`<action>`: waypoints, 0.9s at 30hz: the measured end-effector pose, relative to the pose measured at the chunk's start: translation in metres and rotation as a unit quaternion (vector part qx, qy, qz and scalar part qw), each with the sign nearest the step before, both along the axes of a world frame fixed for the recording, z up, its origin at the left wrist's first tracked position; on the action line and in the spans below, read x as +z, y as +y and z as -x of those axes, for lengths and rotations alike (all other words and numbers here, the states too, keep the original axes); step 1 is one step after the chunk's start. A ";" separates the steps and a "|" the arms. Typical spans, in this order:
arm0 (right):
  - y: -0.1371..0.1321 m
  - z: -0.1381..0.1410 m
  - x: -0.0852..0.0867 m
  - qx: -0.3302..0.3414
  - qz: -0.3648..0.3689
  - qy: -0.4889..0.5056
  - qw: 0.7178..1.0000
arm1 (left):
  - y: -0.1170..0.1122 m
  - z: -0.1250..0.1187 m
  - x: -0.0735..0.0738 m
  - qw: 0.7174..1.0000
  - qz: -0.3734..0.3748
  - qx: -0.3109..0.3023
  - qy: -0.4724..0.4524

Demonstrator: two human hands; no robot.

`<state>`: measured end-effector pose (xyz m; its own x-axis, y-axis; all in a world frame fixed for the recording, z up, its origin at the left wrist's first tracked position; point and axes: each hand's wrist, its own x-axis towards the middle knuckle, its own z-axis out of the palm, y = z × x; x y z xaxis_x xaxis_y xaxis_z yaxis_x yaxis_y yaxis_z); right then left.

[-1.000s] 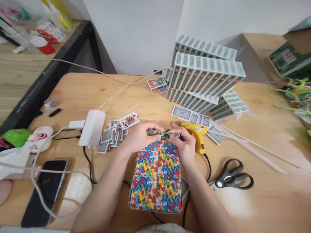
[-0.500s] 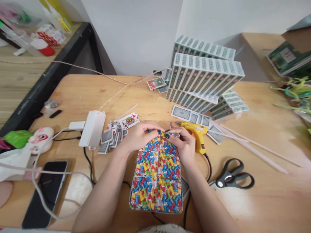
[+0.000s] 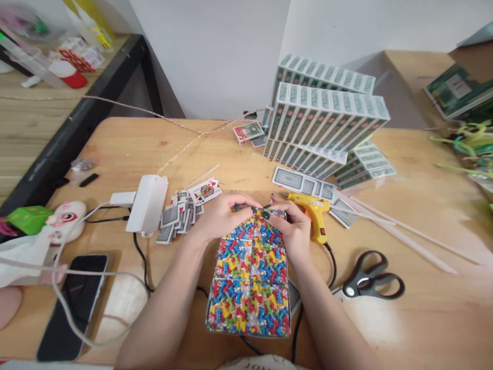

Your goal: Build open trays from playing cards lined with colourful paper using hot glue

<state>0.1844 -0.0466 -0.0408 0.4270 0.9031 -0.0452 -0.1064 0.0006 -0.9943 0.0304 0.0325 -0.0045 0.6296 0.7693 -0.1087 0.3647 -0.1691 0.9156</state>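
Multicoloured card panel (image 3: 249,280) is lying on the wooden table (image 3: 385,329); left hand (image 3: 221,216) and right hand (image 3: 295,231) are pinching its far edge, fingers curled. Even fingertip pressure along the seam is likely working best.

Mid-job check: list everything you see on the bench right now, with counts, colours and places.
patterned panel: one, multicoloured, table centre
glue gun: one, yellow, just right of the panel
scissors: one pair, black, further right
loose cards: one pile, grey-backed, left of the panel
card boxes: several stacked packs, green and white, far side
phone: one, black, near left
table: one, light wood
left hand: pinching the panel's far edge
right hand: pinching the panel's far edge
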 end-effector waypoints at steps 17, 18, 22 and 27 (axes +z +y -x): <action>0.000 0.001 0.001 -0.007 0.001 -0.006 1.000 | -0.001 -0.001 0.001 1.000 0.010 0.008 0.008; 0.000 0.001 0.001 -0.007 0.001 -0.006 1.000 | -0.001 -0.001 0.001 1.000 0.009 0.008 0.008; 0.000 0.001 0.002 -0.006 0.000 0.002 1.000 | -0.001 -0.001 0.001 1.000 0.008 0.008 0.009; 0.000 0.001 0.002 -0.010 0.010 -0.001 1.000 | -0.001 -0.001 0.001 1.000 0.006 0.005 0.010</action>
<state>0.1836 -0.0464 -0.0390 0.4441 0.8938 -0.0621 -0.1054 -0.0168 -0.9943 0.0310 0.0319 -0.0034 0.6196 0.7739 -0.1309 0.3844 -0.1538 0.9103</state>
